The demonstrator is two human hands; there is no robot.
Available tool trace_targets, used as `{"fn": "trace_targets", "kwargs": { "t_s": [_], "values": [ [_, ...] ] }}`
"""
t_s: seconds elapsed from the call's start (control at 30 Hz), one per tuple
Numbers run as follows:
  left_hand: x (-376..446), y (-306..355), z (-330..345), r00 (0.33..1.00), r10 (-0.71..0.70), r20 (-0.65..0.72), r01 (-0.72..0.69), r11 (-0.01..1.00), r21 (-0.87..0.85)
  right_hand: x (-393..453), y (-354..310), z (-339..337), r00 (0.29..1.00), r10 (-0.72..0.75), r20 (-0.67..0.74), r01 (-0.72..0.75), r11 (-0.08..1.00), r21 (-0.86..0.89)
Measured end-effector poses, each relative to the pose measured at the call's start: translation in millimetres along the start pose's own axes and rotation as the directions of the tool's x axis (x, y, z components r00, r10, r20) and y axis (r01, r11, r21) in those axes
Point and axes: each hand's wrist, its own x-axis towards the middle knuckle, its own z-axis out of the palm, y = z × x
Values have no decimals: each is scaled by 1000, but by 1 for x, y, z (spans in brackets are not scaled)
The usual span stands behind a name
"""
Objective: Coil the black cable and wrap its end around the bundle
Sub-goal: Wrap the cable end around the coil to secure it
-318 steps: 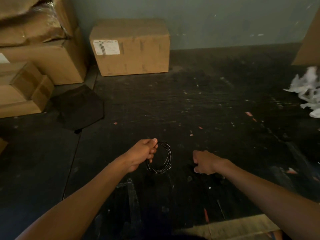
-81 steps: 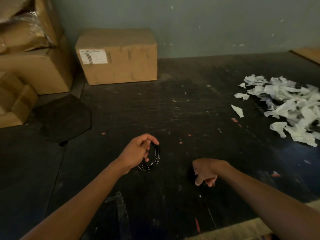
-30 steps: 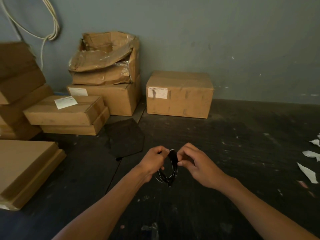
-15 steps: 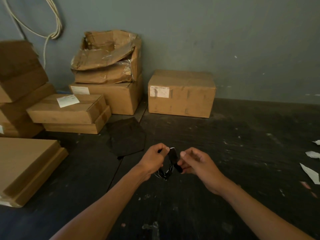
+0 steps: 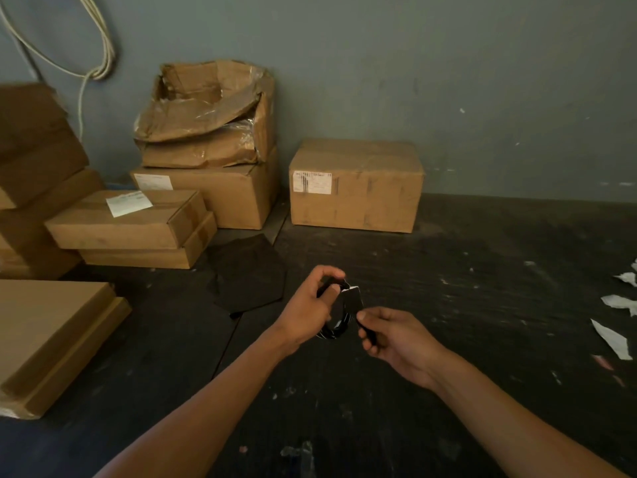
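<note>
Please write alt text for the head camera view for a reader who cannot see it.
A person's left hand grips a small coil of black cable while the right hand pinches its loose end. Cardboard boxes stand against the wall behind.

Over the dark floor [image 5: 448, 305], the left hand [image 5: 310, 313] grips a small coil of black cable [image 5: 336, 331] at its top. The right hand [image 5: 396, 339], just beside it, pinches a flat black piece [image 5: 355, 300] at the coil's upper edge. Cardboard boxes [image 5: 355, 188] line the grey wall [image 5: 448, 81]; torn paper scraps [image 5: 617, 305] lie well to the right.
</note>
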Motion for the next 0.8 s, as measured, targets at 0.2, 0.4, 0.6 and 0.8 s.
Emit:
{"fn": "trace_targets", "kwargs": {
  "t_s": [0.2,0.4,0.6,0.8],
  "values": [
    [-2,1,-1,1000,-17,-6,17,1000,-18,6,7,-2,977,175,-124,-181,983,-40],
    [-7,3,7,1000,-22,-1,22,1000,2,7,5,11,968,188,-164,-188,982,19],
    [-12,1,22,1000,-19,-10,20,999,41,6,4,25,969,162,-188,-136,980,145],
    [-14,1,25,994,-107,-8,106,991,-77,6,4,25,976,103,-194,-52,966,253]
  ]
}}
